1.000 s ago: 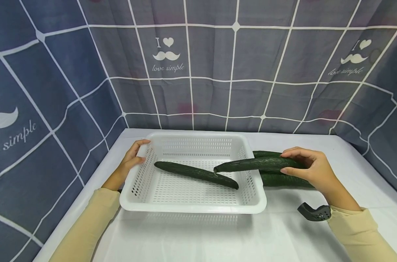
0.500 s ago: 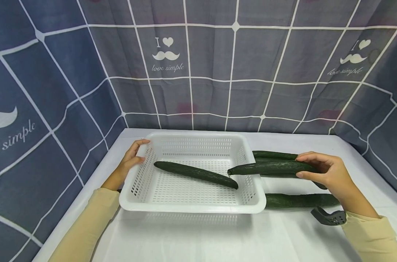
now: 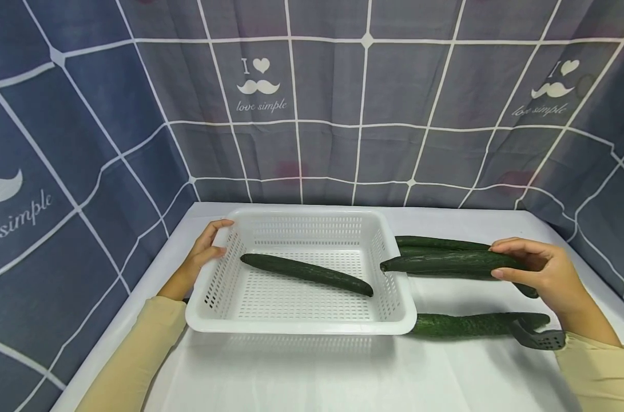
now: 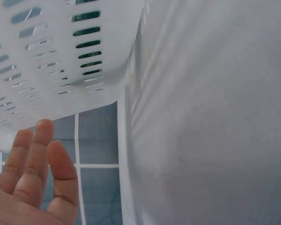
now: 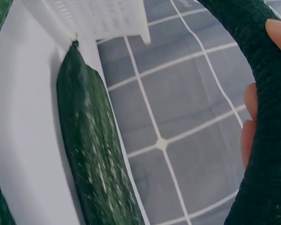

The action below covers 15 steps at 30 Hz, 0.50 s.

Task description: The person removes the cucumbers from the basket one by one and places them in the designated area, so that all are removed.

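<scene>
In the head view my left hand (image 3: 201,252) holds the left rim of a white perforated plastic basket (image 3: 301,328); the left wrist view has several fingers (image 4: 35,164) by its outer wall. One dark green cucumber (image 3: 306,274) lies slantwise inside the basket. With thumb and fingers my right hand (image 3: 543,274) grips a second, curved cucumber (image 3: 445,262), whose tip overlaps the basket's right rim. Behind and below it are further cucumbers (image 3: 435,242), partly hidden. Nearer the person, another cucumber (image 3: 476,324) lies beside the basket, under the right wrist's black camera mount (image 3: 538,336).
A white cloth (image 3: 312,377) covers the table. Grey-blue curtains (image 3: 332,91) with white grid lines stand behind and at both sides. In the right wrist view a cucumber (image 5: 93,150) lies near the table edge with the basket's corner (image 5: 107,21) beyond.
My right hand has moved right with its cucumber, drawing the tip back from over the basket's inside to its right rim. The front cucumber has rolled toward the person. The left hand stays put.
</scene>
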### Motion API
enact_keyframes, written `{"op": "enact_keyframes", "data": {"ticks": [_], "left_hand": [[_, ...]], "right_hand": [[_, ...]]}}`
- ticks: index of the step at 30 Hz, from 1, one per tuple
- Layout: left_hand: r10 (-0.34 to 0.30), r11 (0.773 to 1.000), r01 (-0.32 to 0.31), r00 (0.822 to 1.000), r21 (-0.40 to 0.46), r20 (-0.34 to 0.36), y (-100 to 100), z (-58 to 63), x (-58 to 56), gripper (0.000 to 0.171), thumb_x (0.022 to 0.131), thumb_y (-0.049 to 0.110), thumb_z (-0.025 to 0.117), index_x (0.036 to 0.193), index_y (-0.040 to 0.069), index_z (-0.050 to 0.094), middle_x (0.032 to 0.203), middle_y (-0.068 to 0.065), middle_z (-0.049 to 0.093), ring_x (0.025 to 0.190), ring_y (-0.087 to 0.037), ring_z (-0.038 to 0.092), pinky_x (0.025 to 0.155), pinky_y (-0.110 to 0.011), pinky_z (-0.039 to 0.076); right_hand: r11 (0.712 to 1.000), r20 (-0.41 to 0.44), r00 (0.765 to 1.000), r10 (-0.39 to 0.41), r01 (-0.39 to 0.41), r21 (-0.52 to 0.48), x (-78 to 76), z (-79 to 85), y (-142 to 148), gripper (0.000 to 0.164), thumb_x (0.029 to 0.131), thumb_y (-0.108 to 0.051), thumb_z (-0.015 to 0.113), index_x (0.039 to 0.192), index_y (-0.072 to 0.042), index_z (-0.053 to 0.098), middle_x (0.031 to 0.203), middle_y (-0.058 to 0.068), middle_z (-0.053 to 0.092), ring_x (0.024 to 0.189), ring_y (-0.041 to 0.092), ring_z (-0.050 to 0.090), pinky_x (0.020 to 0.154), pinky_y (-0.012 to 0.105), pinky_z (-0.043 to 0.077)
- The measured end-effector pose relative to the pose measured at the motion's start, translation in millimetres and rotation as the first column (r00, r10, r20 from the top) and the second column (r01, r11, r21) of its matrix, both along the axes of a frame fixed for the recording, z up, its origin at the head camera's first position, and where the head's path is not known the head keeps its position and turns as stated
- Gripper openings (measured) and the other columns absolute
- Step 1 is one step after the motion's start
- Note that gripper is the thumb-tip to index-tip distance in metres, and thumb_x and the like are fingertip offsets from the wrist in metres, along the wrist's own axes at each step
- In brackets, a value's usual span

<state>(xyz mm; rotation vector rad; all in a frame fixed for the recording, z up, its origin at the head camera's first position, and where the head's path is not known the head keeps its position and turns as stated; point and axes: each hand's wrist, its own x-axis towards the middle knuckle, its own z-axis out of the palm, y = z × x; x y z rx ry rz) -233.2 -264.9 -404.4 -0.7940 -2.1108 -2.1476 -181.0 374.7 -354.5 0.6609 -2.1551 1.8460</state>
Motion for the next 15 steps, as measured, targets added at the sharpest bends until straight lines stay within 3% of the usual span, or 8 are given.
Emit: {"op": "enact_keyframes", "data": {"ticks": [9, 15], "left_hand": [[-0.017, 1.000, 0.017, 1.000, 0.008, -0.015, 0, -0.3, -0.6, 0.058, 0.094, -0.004, 0.039, 0.147, 0.018, 0.049, 0.140, -0.007, 0.050, 0.119, -0.018, 0.056, 0.091, -0.031, 0.056], [-0.021, 0.999, 0.021, 1.000, 0.028, -0.012, 0, -0.5, -1.1, 0.058, 0.094, -0.004, 0.040, 0.146, 0.019, 0.050, 0.142, -0.007, 0.050, 0.120, -0.019, 0.056, 0.090, -0.032, 0.056]], "right_hand": [[0.996, -0.031, 0.999, 0.022, -0.024, -0.085, -5.4, -5.2, 27, 0.053, 0.074, 0.042, 0.059, 0.113, 0.010, 0.077, 0.116, 0.002, 0.079, 0.099, 0.010, 0.075, 0.075, 0.018, 0.058], [0.996, 0.014, 1.000, -0.004, 0.005, -0.091, -7.6, -10.7, 46, 0.053, 0.075, 0.041, 0.059, 0.112, 0.008, 0.078, 0.114, -0.001, 0.080, 0.095, 0.009, 0.075, 0.076, 0.017, 0.056]]}}
